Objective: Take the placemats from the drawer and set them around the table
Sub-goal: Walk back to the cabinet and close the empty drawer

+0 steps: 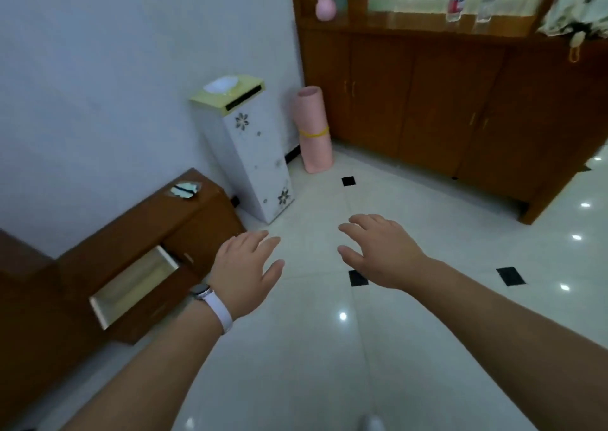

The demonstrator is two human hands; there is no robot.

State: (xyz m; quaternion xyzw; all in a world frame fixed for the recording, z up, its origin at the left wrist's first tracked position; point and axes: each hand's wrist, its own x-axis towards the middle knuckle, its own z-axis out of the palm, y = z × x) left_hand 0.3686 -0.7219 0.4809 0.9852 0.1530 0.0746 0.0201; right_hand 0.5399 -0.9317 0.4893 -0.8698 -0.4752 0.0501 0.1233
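Glossy white tile floor [312,348], wooden cabinets [427,101] behind. At left, the open drawer [135,285] shows only a pale inside; no placemats discernible. Both the left hand [245,266] and right hand [381,252] hover spread, empty. Mats are likely light and floppy: pinch the stack's edge.

Behind the fingers of your left hand [245,266], a watch [210,301] circles the wrist. Its strap [221,315] is white, its case [200,290] grey.
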